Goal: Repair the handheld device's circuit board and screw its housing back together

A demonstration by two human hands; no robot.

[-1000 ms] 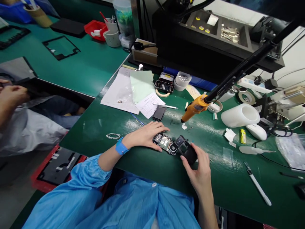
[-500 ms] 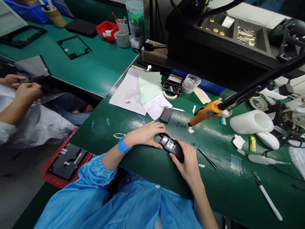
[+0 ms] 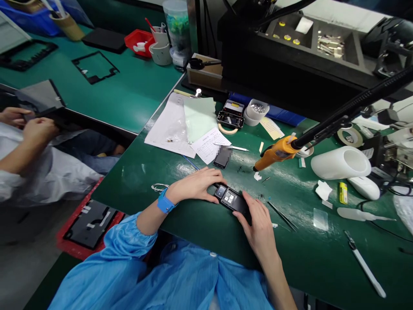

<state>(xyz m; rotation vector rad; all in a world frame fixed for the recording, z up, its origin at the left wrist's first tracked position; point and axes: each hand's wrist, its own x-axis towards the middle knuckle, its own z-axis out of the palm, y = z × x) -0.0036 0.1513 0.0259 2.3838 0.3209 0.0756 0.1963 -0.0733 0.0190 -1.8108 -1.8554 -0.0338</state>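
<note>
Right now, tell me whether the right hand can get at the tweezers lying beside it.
Probably yes: the tweezers lie on bare mat just right of the right hand, nothing between, though that hand rests on the black device.

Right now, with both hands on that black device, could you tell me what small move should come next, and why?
Probably press the cover down along its edges: both the left hand and right hand pinch the black device flat on the green mat.

A single camera on the person's head looks forward and steeply down over a blue-sleeved chest onto a green bench point(image 3: 200, 219), close enough that both hands fill the lower middle. It is turned slightly left, so a neighbouring bench point(image 3: 129, 90) and a co-worker's hands show at the left edge. No second view shares the scene.
</note>
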